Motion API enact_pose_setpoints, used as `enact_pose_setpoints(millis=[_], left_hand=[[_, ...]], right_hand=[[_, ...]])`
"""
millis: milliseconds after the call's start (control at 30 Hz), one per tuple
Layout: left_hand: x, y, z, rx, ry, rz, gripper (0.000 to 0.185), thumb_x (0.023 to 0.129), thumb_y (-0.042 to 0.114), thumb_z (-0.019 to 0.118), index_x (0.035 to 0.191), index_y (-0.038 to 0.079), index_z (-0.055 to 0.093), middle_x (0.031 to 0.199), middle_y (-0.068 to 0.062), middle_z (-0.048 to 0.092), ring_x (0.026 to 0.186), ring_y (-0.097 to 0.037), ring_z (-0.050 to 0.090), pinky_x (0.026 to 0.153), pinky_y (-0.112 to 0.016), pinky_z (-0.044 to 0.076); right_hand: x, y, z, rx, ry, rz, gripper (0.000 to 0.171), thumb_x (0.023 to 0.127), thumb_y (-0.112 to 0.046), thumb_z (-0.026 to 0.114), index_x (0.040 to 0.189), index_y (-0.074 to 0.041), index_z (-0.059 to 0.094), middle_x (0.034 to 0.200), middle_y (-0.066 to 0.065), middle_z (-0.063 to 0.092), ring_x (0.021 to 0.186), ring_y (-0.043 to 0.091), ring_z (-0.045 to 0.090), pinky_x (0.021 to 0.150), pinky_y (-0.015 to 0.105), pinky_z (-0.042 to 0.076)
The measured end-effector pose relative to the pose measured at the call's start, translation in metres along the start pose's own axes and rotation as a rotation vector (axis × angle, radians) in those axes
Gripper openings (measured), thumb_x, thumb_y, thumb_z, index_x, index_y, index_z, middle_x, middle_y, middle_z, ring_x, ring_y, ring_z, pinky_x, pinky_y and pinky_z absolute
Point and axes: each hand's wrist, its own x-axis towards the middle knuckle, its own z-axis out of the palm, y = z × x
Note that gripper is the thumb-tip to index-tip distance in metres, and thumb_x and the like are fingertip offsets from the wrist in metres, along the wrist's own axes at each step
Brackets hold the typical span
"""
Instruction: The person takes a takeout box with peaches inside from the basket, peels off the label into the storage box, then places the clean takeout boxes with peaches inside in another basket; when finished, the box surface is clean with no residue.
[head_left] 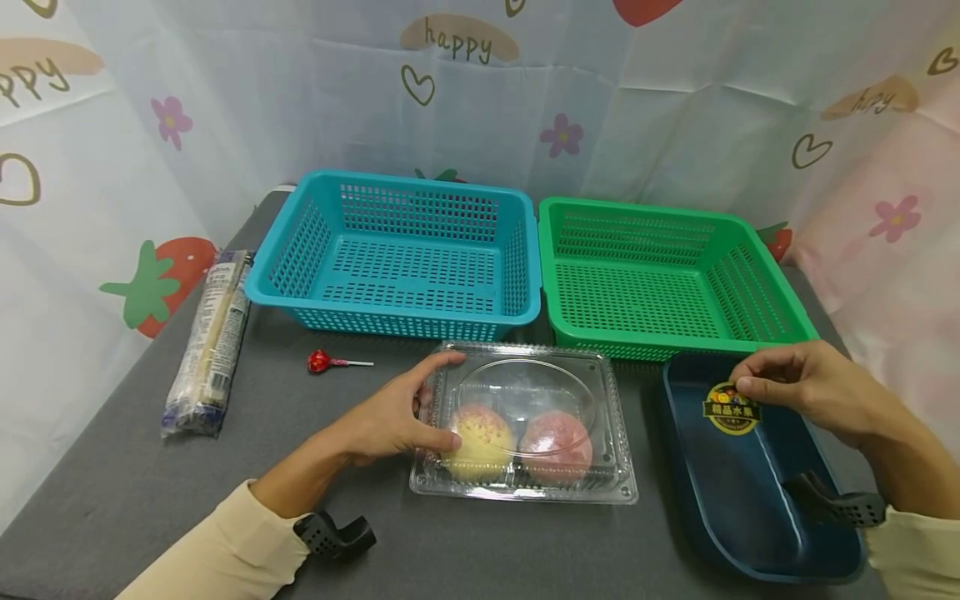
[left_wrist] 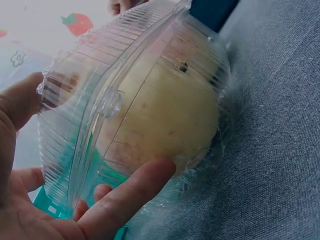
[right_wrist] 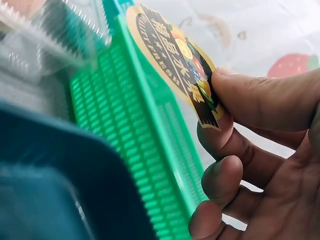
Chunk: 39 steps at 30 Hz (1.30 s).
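A clear plastic fruit box [head_left: 615, 467] with its lid down sits on the table, holding a yellowish peach [head_left: 480, 454] and a pink peach [head_left: 557, 450]. My left hand [head_left: 390, 417] grips the left side of this box, thumb toward the front and fingers toward the back; the left wrist view shows the thumb [left_wrist: 150, 177] against the clear wall beside the peach. Over the dark blue tray [head_left: 738, 492], my right hand [head_left: 817, 387] pinches a round black-and-gold label [head_left: 731, 408] with fruit printed on it. Thumb and forefinger hold the label's edge in the right wrist view.
A blue basket [head_left: 405, 312] and a green basket [head_left: 675, 342] stand side by side at the back. Left of the box lies a red lollipop [head_left: 319, 362]. Farther left is a long plastic-wrapped pack [head_left: 213, 342]. A printed curtain [head_left: 480, 108] hangs behind the grey table [head_left: 360, 500].
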Motion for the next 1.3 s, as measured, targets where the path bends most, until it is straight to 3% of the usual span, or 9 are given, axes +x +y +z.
enact_pose_setpoints(millis=[233, 767, 1067, 1300], left_hand=[[0.0, 0.0, 0.0, 0.013, 0.01, -0.002, 0.096, 0.069, 0.008, 0.087, 0.148, 0.024, 0.033, 0.083, -0.01, 0.036, 0.069, -0.021, 0.036, 0.052, -0.028, 0.035], [0.0, 0.0, 0.0, 0.003, 0.005, -0.001, 0.097, 0.069, 0.008, 0.087, 0.148, 0.022, 0.033, 0.084, -0.011, 0.037, 0.07, -0.021, 0.038, 0.053, -0.028, 0.036], [0.0, -0.002, -0.001, 0.006, 0.008, 0.014, 0.096, 0.069, 0.01, 0.087, 0.148, 0.022, 0.033, 0.085, -0.012, 0.038, 0.069, -0.02, 0.038, 0.052, -0.028, 0.037], [0.0, -0.004, -0.001, 0.011, 0.009, 0.018, 0.095, 0.07, 0.011, 0.087, 0.147, 0.024, 0.034, 0.088, -0.013, 0.037, 0.073, -0.022, 0.038, 0.054, -0.029, 0.037]], right_hand=[[-0.001, 0.023, 0.002, 0.038, -0.036, 0.035, 0.012, 0.094, 0.004, 0.057, 0.099, 0.007, 0.068, 0.085, 0.009, 0.068, 0.077, 0.017, 0.063, 0.071, 0.024, 0.053], [0.005, 0.065, 0.01, -0.005, -0.093, 0.118, 0.014, 0.096, -0.003, 0.059, 0.097, 0.008, 0.066, 0.088, 0.003, 0.067, 0.078, 0.013, 0.06, 0.068, 0.03, 0.053], [0.01, 0.077, 0.017, -0.042, -0.135, 0.216, 0.017, 0.095, -0.01, 0.062, 0.1, 0.005, 0.067, 0.09, 0.008, 0.066, 0.079, 0.014, 0.059, 0.07, 0.031, 0.051], [0.011, 0.081, 0.021, -0.062, -0.141, 0.243, 0.016, 0.094, -0.011, 0.063, 0.099, 0.004, 0.068, 0.088, 0.01, 0.065, 0.078, 0.015, 0.058, 0.068, 0.03, 0.051]])
